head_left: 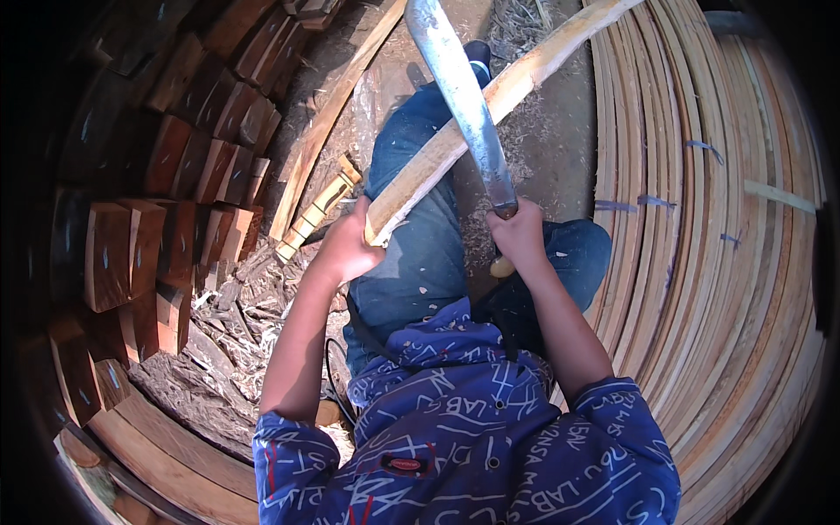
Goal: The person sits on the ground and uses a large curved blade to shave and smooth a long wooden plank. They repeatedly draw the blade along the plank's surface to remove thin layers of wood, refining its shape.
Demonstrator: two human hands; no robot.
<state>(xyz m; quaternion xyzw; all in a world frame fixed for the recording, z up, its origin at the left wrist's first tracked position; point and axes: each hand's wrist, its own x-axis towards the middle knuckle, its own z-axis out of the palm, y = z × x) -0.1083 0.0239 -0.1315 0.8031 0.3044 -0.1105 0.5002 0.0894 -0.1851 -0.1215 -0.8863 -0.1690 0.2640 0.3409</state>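
Note:
My left hand is closed around the near end of a long, rough strip of wood. The strip slants up to the far right, over my jeans, and runs out of view. In my closed right hand is a machete, its broad grey blade pointing away from me and slightly left. The blade crosses over the strip; whether they touch, I cannot tell. My fingers cover most of the machete's handle. A pale rounded thing shows just below my right hand, too little of it to name.
Stacked wooden blocks rise on the left. Bundled long wooden slats, tied with purple strips, line the right. Beyond my left hand lie a short yellowish piece with dark bands and a long plank. Wood chips litter the ground.

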